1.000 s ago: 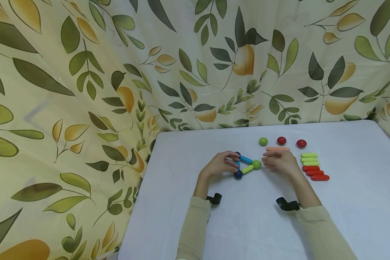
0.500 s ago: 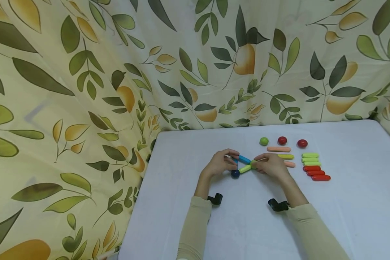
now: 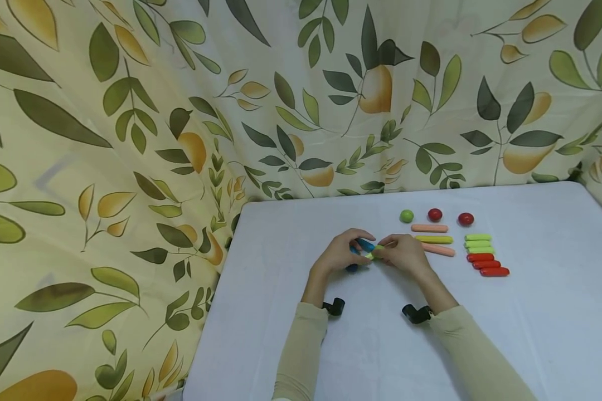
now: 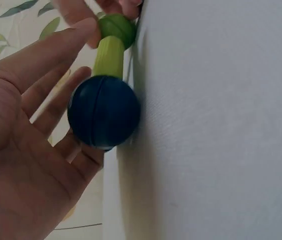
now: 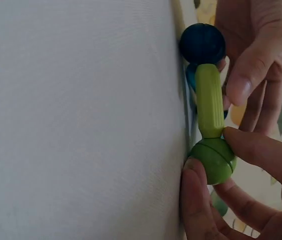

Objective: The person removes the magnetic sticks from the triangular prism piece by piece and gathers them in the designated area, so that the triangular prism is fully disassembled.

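Note:
A small triangle of toy rods and balls is between both hands. My right hand (image 3: 401,253) pinches its green ball (image 5: 214,161) between thumb and fingers. A light green rod (image 5: 210,100) runs from that ball to a dark blue ball (image 4: 104,112). My left hand (image 3: 343,250) curls round the triangle's left side, its thumb near the light green rod and other fingers behind the dark blue ball. A blue rod (image 3: 365,245) shows between the hands in the head view. The second dark blue corner is hidden behind the left fingers.
Behind and right of the right hand lie two peach rods (image 3: 429,228) with a yellow rod (image 3: 433,239) between them. Farther back sit a loose green ball (image 3: 407,215) and two red balls (image 3: 435,215). Light green rods (image 3: 478,238) and red rods (image 3: 494,272) are stacked at right.
My right hand has come left from beside the peach rods and taken hold of the green ball. The triangle has shifted slightly left. The yellow and lower peach rods are uncovered.

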The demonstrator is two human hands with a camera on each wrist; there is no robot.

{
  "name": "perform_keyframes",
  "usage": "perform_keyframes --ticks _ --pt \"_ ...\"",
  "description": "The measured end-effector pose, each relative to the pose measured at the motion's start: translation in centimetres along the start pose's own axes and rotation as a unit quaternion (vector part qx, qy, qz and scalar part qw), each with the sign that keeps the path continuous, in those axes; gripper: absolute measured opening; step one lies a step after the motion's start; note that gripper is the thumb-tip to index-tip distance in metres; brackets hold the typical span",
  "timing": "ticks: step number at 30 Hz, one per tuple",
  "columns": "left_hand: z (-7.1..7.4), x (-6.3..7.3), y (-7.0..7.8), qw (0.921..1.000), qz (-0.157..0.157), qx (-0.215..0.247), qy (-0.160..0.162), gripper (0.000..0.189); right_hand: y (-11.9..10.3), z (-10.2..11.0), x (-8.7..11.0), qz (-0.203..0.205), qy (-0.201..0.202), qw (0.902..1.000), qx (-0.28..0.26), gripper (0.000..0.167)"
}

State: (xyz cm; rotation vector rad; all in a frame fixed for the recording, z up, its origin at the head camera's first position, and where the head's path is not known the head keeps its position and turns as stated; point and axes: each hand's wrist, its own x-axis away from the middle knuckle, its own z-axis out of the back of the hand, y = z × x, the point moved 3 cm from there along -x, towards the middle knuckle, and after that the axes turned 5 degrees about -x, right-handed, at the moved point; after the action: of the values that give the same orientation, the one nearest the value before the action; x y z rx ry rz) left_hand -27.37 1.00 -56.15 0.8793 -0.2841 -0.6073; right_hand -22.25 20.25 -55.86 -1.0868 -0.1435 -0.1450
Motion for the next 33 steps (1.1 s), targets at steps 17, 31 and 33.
perform_keyframes --ticks 17,31,33 --pt "-0.72 -0.15 0.19 0.9966 0.023 -0.079 -0.008 0.06 -0.45 0.27 -0.52 -0.003 -0.045 0.9989 -0.011 0.042" --pt "-0.25 0.15 -0.23 0.997 0.042 -0.063 -0.014 0.059 0.0 0.67 -0.65 -0.053 -0.097 0.9832 -0.145 0.044" --pt "-0.25 0.18 -0.24 0.9971 0.045 -0.06 -0.013 0.059 0.06 0.7 -0.68 -0.054 -0.106 0.9798 -0.16 0.045"
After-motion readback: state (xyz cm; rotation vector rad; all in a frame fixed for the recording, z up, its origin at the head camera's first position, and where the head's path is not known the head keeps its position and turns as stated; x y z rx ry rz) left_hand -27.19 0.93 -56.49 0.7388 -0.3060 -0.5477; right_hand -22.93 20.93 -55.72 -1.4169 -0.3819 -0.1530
